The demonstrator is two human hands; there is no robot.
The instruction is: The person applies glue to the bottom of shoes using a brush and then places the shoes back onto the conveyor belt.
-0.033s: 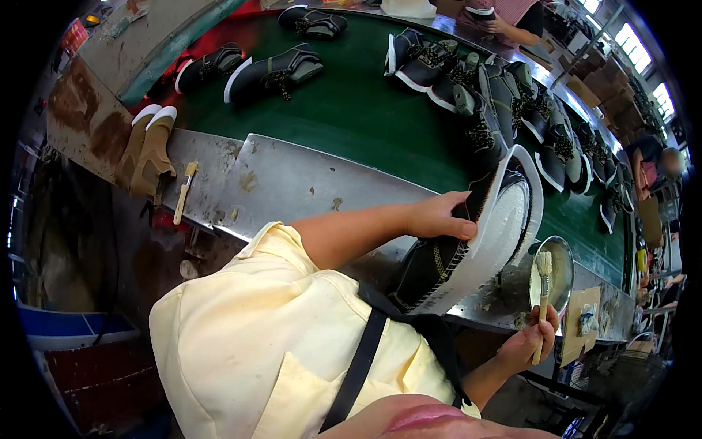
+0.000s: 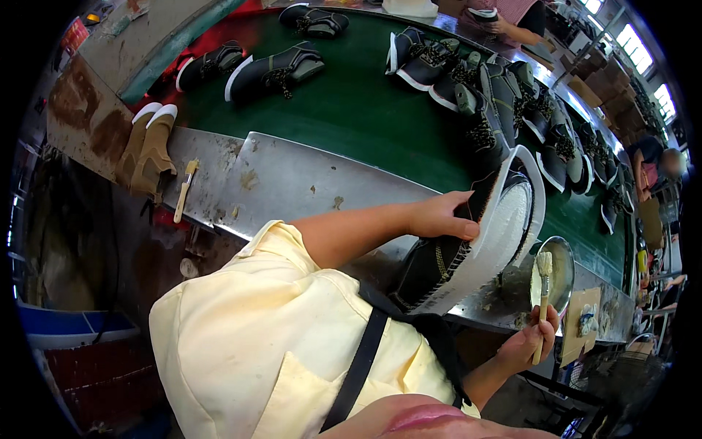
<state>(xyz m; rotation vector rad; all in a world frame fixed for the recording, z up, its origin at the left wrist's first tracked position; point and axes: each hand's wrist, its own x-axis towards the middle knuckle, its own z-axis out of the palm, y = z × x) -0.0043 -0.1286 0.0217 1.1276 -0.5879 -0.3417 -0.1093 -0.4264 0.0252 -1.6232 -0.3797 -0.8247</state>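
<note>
My left hand (image 2: 444, 216) grips a black shoe (image 2: 418, 274) by its side, fingers wrapped round the upper. The shoe is turned so that its underside shows, with a pale, white-coated sole area (image 2: 504, 219), white stitches and a raised white rim. A brush (image 2: 544, 293) with a wooden handle is held in my right hand (image 2: 532, 340), bristles upward. Those bristles are pale and coated, in front of a metal bowl (image 2: 561, 271) of cream-coloured paste. The bowl stands on the metal ledge, just right of the shoe.
A green belt (image 2: 365, 117) carries several black laced shoes (image 2: 479, 110). Tan boots (image 2: 152, 150) and another brush (image 2: 186, 190) lie on the metal ledge (image 2: 292, 179) at left. Brown cardboard (image 2: 581, 325) is beside the bowl. Across the belt, another person's hand (image 2: 501, 28) holds a shoe.
</note>
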